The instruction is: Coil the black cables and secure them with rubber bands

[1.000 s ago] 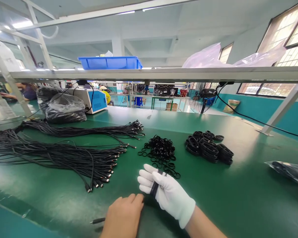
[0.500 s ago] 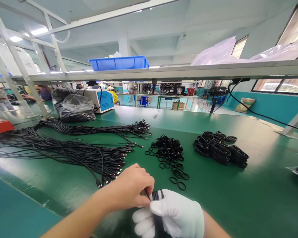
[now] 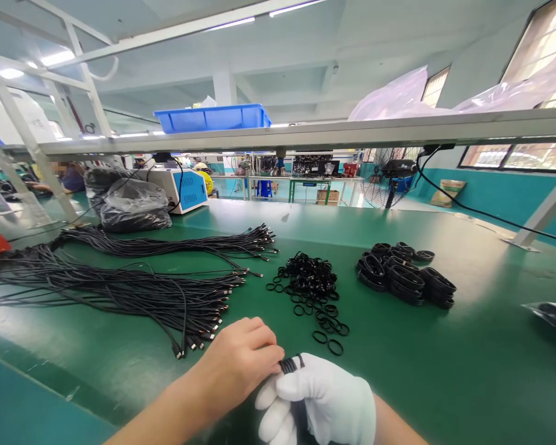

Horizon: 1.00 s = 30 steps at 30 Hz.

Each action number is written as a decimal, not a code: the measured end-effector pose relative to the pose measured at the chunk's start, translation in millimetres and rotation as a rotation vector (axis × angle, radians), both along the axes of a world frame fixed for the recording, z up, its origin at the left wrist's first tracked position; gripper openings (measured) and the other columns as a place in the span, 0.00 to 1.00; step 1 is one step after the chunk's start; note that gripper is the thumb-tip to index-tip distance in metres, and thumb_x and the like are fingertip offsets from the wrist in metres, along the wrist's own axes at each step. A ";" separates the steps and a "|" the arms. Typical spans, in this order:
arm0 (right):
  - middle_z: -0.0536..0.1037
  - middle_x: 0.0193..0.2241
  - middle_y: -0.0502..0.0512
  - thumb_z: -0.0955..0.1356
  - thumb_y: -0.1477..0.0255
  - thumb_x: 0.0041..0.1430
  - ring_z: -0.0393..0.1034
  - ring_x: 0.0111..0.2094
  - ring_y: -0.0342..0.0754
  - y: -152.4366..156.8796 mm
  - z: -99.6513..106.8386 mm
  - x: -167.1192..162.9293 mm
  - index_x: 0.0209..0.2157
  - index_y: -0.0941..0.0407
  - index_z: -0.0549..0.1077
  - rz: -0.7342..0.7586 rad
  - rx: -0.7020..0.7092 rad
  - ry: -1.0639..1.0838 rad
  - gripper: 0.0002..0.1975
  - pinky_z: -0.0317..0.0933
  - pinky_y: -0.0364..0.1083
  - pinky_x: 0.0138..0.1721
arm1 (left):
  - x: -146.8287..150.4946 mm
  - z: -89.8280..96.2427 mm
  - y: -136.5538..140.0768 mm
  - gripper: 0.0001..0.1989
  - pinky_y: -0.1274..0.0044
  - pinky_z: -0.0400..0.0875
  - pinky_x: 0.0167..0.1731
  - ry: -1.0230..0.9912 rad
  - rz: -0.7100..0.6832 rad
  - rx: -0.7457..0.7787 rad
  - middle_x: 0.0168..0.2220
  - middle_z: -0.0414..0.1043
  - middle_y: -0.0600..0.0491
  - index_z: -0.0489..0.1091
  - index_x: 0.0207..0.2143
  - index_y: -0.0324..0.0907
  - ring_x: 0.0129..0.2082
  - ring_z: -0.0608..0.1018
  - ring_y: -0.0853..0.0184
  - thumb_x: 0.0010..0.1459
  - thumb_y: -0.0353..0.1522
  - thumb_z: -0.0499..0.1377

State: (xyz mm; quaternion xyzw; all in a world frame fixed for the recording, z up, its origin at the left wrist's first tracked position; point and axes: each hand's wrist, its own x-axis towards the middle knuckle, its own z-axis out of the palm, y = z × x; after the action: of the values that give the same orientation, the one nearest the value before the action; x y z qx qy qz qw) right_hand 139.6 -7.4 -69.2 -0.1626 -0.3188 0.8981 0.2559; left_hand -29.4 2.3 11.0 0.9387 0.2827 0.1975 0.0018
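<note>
Green table [image 3: 426, 364], wide and glossy, fills the lower view. On its left lie two long spreads of black cables [image 3: 130, 287], laid flat, with most of their metal plugs pointing right. Near the bottom centre, two hands meet. The bare left hand [image 3: 245, 361] comes in with its fingers bunched at the upper left edge of a coil; what they pinch, if anything, is hidden. The right hand [image 3: 331, 395], in a white glove, has its fingers curled and clasped around that coil, the thumb laid across it. To the right, well apart from the hands, sit stacks of finished coils [image 3: 405, 281] (all black, all oval). Just beyond the hands is a loose heap of small black rings [image 3: 310, 275], a few scattered toward the glove. Smallest in view is the coiled cable [image 3: 299, 411] itself, partly covered by the glove. It should be light, bendy and springy, hardly fragile, perhaps a little slick against cloth; the best hold is likely around the middle, all strands squeezed together so none spring loose.
</note>
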 end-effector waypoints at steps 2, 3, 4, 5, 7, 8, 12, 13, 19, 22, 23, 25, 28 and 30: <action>0.79 0.28 0.64 0.70 0.68 0.47 0.75 0.28 0.52 -1.4 2.8 2.0 0.36 0.69 0.75 0.051 -0.016 0.033 0.18 0.65 0.49 0.31 | 0.1 0.6 1.8 0.09 0.79 0.62 0.28 -0.080 0.053 -0.282 0.27 0.70 0.54 0.73 0.29 0.41 0.28 0.69 0.70 0.59 0.29 0.54; 0.79 0.29 0.64 0.70 0.69 0.47 0.75 0.29 0.51 -2.2 5.0 3.3 0.37 0.69 0.75 0.077 -0.017 0.059 0.18 0.65 0.48 0.32 | 0.1 0.1 3.0 0.07 0.80 0.61 0.26 -0.155 0.091 -0.484 0.25 0.69 0.56 0.72 0.28 0.41 0.26 0.68 0.72 0.57 0.29 0.55; 0.79 0.29 0.64 0.70 0.69 0.47 0.75 0.30 0.51 -3.0 7.4 4.6 0.38 0.69 0.75 0.098 -0.015 0.090 0.19 0.65 0.47 0.33 | 0.4 -1.3 3.8 0.04 0.81 0.60 0.24 -0.246 0.123 -0.711 0.24 0.66 0.58 0.70 0.28 0.40 0.24 0.67 0.73 0.54 0.28 0.57; 0.79 0.30 0.64 0.70 0.69 0.46 0.75 0.30 0.49 -3.8 9.6 5.9 0.39 0.68 0.75 0.110 -0.008 0.120 0.19 0.64 0.46 0.33 | 1.4 -4.0 4.0 0.01 0.82 0.58 0.22 -0.354 0.142 -0.932 0.22 0.64 0.60 0.68 0.28 0.40 0.21 0.65 0.75 0.53 0.28 0.57; 0.79 0.30 0.64 0.70 0.69 0.46 0.75 0.30 0.48 -4.7 12.5 8.5 0.39 0.68 0.75 0.112 0.029 0.149 0.19 0.64 0.45 0.33 | 6.2 -12.9 2.7 0.04 0.84 0.52 0.17 -0.579 0.106 -1.278 0.20 0.59 0.62 0.64 0.29 0.40 0.17 0.59 0.77 0.51 0.30 0.58; 0.79 0.30 0.64 0.71 0.69 0.46 0.75 0.31 0.49 -4.8 12.9 9.6 0.38 0.68 0.75 0.103 0.052 0.144 0.18 0.64 0.45 0.33 | 10.2 -18.7 1.2 0.07 0.84 0.49 0.15 -0.688 0.065 -1.387 0.20 0.57 0.63 0.63 0.30 0.40 0.16 0.57 0.78 0.51 0.32 0.59; 0.78 0.24 0.62 0.73 0.67 0.40 0.73 0.25 0.49 -3.2 8.1 12.5 0.31 0.68 0.77 0.013 0.119 0.107 0.19 0.64 0.44 0.27 | 30.9 -41.7 -6.6 0.17 0.84 0.42 0.13 -1.042 -0.066 -1.522 0.20 0.55 0.64 0.61 0.30 0.41 0.15 0.51 0.80 0.47 0.40 0.65; 0.77 0.22 0.61 0.74 0.66 0.38 0.72 0.23 0.48 -2.6 6.5 13.2 0.30 0.68 0.77 0.000 0.130 0.102 0.19 0.63 0.43 0.26 | 35.4 -45.0 -8.4 0.18 0.83 0.41 0.13 -1.098 -0.079 -1.513 0.20 0.55 0.64 0.61 0.30 0.41 0.15 0.50 0.80 0.46 0.41 0.65; 0.73 0.17 0.55 0.74 0.63 0.35 0.65 0.17 0.41 1.1 17.1 21.7 0.26 0.67 0.77 -0.024 0.172 0.057 0.20 0.56 0.39 0.20 | 42.0 -36.6 -18.3 0.16 0.84 0.51 0.18 -1.073 -0.075 -1.414 0.25 0.60 0.60 0.63 0.35 0.41 0.19 0.58 0.79 0.48 0.39 0.64; 0.71 0.18 0.52 0.76 0.63 0.31 0.62 0.20 0.39 1.7 33.3 26.4 0.24 0.65 0.76 0.008 0.274 -0.022 0.20 0.57 0.39 0.23 | 40.9 -25.2 -25.9 0.13 0.84 0.56 0.22 -0.910 0.021 -1.287 0.24 0.60 0.60 0.62 0.34 0.40 0.22 0.61 0.77 0.49 0.32 0.63; 0.70 0.18 0.51 0.76 0.63 0.30 0.62 0.21 0.39 1.6 37.6 28.1 0.23 0.64 0.76 0.004 0.320 -0.066 0.20 0.58 0.40 0.26 | 41.1 -22.7 -28.7 0.11 0.83 0.57 0.23 -0.856 0.080 -1.209 0.24 0.60 0.60 0.62 0.33 0.40 0.23 0.62 0.76 0.50 0.31 0.62; 0.68 0.19 0.49 0.76 0.63 0.30 0.62 0.25 0.41 0.9 41.9 32.0 0.21 0.62 0.74 -0.032 0.424 -0.180 0.18 0.59 0.42 0.31 | 42.3 -21.6 -34.0 0.08 0.82 0.59 0.24 -0.786 0.175 -1.063 0.24 0.61 0.59 0.62 0.31 0.40 0.23 0.63 0.75 0.49 0.29 0.60; 0.66 0.19 0.48 0.74 0.65 0.38 0.62 0.29 0.44 -1.2 38.0 37.5 0.19 0.60 0.71 -0.048 0.572 -0.336 0.13 0.58 0.43 0.34 | 44.4 -31.0 -41.0 0.03 0.81 0.62 0.23 -0.788 0.212 -0.876 0.25 0.64 0.56 0.63 0.29 0.41 0.23 0.66 0.72 0.50 0.30 0.56; 0.64 0.18 0.48 0.72 0.66 0.43 0.61 0.31 0.45 -2.4 33.9 38.9 0.17 0.59 0.69 -0.049 0.623 -0.371 0.13 0.58 0.43 0.35 | 45.3 -41.7 -45.1 0.02 0.81 0.63 0.23 -0.789 0.229 -0.704 0.27 0.65 0.55 0.65 0.29 0.42 0.23 0.68 0.71 0.52 0.30 0.54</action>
State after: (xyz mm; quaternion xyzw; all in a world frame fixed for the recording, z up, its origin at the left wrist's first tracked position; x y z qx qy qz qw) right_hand 178.4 -9.8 -35.3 -0.2447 -0.6140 0.7066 0.2525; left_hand 15.9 -42.8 -30.7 0.6992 0.4102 0.4270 0.4007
